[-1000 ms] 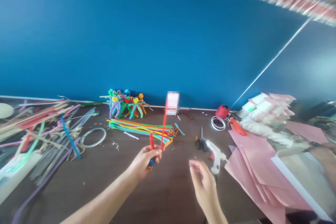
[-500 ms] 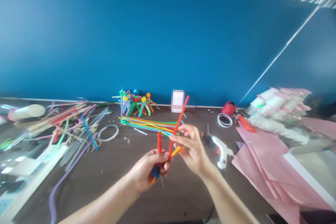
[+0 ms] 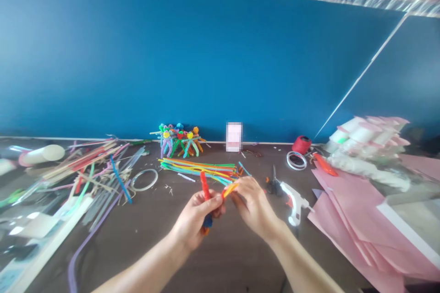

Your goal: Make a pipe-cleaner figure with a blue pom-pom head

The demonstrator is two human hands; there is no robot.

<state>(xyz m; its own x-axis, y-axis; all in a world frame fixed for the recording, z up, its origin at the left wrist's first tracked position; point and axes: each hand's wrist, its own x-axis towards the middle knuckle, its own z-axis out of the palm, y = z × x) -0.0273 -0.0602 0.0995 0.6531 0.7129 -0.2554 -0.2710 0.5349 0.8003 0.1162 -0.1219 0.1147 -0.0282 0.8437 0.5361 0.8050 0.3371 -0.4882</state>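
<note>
Holding pipe cleaners (image 3: 205, 185) in left hand (image 3: 196, 214)

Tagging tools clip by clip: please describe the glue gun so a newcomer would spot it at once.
Below the big blue wall, look to the right part of the dark tabletop. Between the person's right hand and the pink sheets lies the glue gun. It is white and pistol-shaped, unlike the dark-handled scissors beside it.
</note>
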